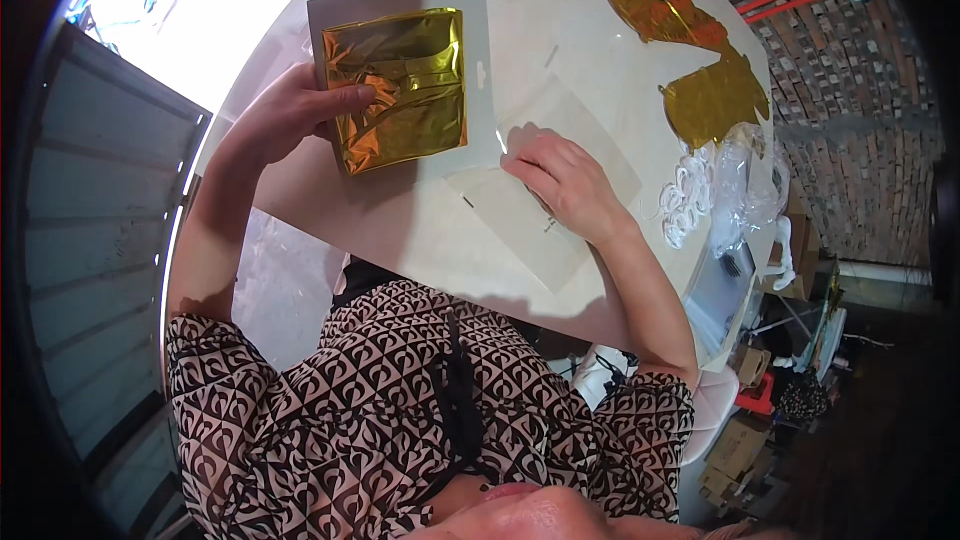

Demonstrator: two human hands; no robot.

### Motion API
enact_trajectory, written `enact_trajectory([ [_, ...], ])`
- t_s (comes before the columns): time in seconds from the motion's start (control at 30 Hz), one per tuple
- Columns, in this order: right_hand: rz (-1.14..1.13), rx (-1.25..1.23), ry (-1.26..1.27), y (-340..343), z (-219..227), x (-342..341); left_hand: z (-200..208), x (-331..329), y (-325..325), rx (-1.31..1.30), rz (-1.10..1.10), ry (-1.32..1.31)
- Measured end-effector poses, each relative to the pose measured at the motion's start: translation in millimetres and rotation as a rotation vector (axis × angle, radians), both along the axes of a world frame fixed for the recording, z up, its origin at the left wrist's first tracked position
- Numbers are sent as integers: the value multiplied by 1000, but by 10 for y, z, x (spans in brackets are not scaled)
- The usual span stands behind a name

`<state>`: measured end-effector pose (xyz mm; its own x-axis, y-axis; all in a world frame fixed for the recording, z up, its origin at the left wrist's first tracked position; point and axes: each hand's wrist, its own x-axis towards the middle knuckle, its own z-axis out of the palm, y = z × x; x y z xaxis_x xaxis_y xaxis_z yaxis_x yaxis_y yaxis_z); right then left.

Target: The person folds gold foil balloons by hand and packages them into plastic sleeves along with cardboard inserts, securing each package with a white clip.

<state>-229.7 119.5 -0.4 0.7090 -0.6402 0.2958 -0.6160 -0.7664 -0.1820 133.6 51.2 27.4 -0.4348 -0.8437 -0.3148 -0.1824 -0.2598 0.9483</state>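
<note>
My left hand (295, 110) grips the left edge of a pale backing card (478, 50) with a small hang hole, held above the table. Folded shiny gold foil (425, 105) lies flat on that card, and my left thumb presses on it. To the right, my right hand (565, 185) has its fingers closed at the edge of a clear plastic bag (605, 155), which lies on the table under and around the hand. The bag's opening cannot be made out clearly. Card and bag are apart or barely meet near my right fingertips.
Gold foil sheets (650, 0) lie along the table's far and right edge. White coiled loops (685, 200), a crumpled clear bag (740, 185) and a stack of clear sleeves (715, 295) sit at the right. Cardboard boxes (735, 445) stand on the floor beyond.
</note>
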Motion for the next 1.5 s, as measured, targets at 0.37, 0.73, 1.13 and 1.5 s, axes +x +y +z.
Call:
enact_trajectory([
  [0.37, 104, -80, 185, -28, 113, -23, 60, 62, 27, -6, -39, -49],
  [0.73, -11, -131, 44, -1, -13, 9, 22, 85, 59, -34, -13, -62],
  [1.13, -100, -161, -15, -1, -2, 57, -24, 83, 87, -43, -13, -95],
  [1.5, -21, -11, 15, -151, 116, -62, -6, 50, 121, -47, -4, -67],
])
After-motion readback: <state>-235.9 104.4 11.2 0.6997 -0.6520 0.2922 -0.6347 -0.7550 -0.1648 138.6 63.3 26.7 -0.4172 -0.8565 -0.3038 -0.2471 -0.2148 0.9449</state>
